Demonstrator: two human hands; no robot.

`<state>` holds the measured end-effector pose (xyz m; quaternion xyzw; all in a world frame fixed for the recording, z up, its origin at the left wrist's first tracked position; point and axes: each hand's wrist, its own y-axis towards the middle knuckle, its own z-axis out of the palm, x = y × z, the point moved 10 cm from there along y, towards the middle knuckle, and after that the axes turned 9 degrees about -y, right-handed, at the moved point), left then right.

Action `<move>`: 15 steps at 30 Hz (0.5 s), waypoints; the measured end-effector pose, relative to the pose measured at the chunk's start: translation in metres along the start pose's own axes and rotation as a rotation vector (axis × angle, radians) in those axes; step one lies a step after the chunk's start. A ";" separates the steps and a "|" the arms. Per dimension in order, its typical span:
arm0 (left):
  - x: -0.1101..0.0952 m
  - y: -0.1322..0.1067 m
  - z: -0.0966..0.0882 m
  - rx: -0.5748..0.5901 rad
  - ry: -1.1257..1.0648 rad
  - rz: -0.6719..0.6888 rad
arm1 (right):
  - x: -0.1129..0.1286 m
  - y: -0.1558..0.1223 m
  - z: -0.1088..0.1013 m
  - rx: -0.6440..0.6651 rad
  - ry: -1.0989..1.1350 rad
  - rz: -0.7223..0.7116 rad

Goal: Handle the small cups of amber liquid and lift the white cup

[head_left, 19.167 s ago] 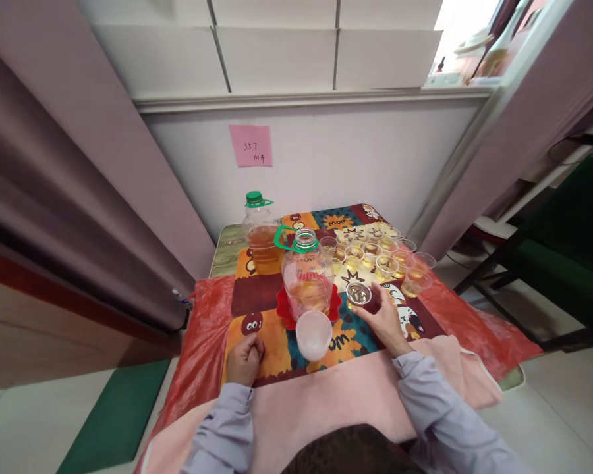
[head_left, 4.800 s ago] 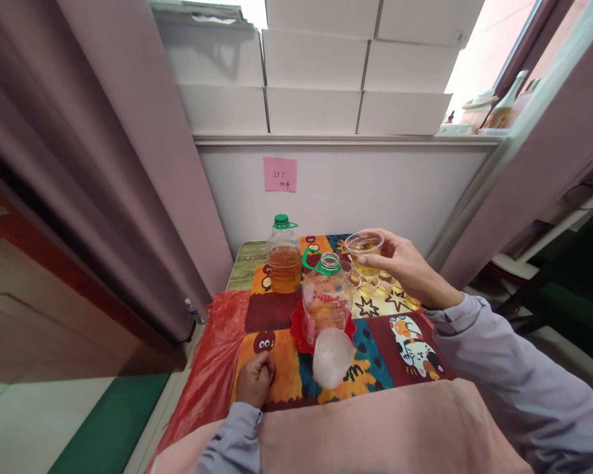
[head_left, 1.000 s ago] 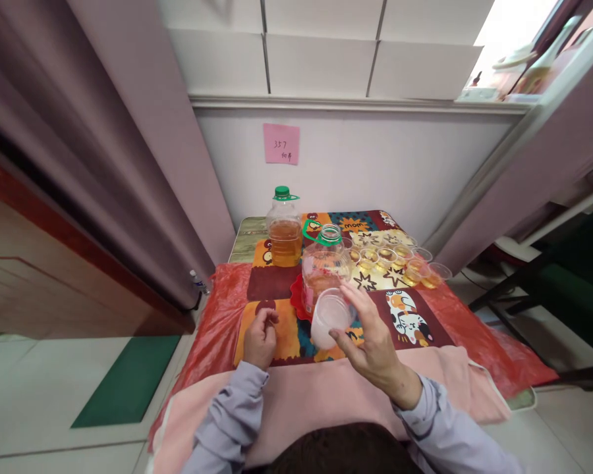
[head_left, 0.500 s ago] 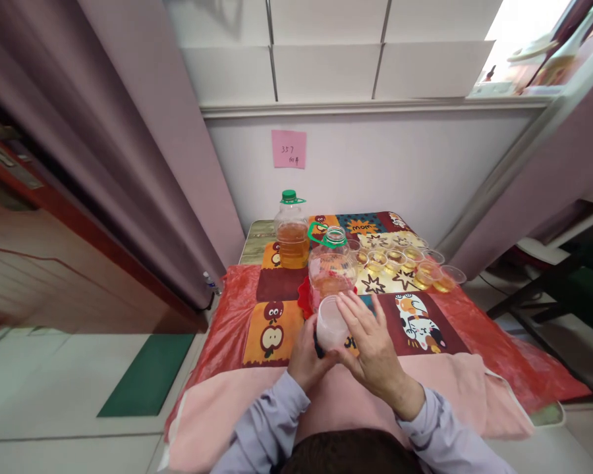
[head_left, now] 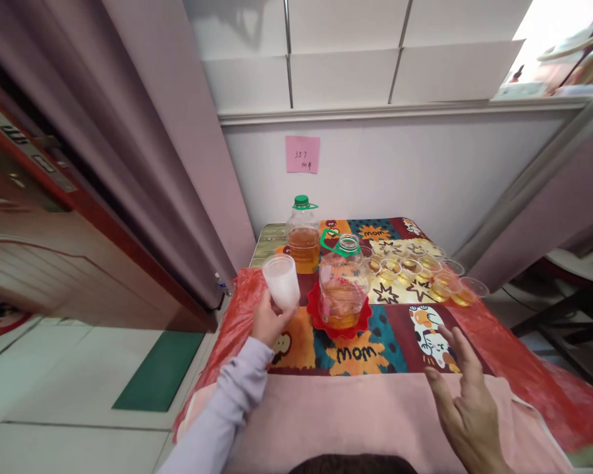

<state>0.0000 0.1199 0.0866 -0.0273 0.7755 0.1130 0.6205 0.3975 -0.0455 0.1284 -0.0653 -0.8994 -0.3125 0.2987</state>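
Note:
My left hand (head_left: 267, 320) holds a stack of frosted white plastic cups (head_left: 282, 281) by its base, lifted over the table's left side. My right hand (head_left: 467, 401) hovers with fingers spread near the front right, empty, close to the cat picture on the cloth. An open clear jar with a green neck ring (head_left: 342, 289), part full of amber liquid, stands on a red dish (head_left: 339, 320) in the middle. Behind it stands a capped bottle of amber liquid (head_left: 303, 236). Several small clear cups of amber liquid (head_left: 420, 269) sit in rows at the right rear.
A colourful patterned cloth (head_left: 360, 349) covers the small table, with red plastic sheet (head_left: 227, 322) under it and a pink cloth (head_left: 336, 415) over the front edge. A pink note (head_left: 302, 154) is stuck on the wall behind. A curtain (head_left: 143, 164) hangs at the left.
The cup stack passed from between both hands to my left hand alone, which carried it up and left. My right hand let go and drew back to the right.

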 end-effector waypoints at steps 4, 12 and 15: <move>0.020 0.066 -0.006 -0.067 0.068 -0.028 | -0.025 -0.012 -0.002 0.032 -0.019 0.142; 0.054 0.102 -0.001 -0.156 0.227 -0.051 | -0.043 -0.021 -0.026 -0.039 -0.114 0.186; 0.056 0.108 -0.003 -0.157 0.228 -0.019 | -0.062 -0.014 -0.025 -0.026 -0.080 0.256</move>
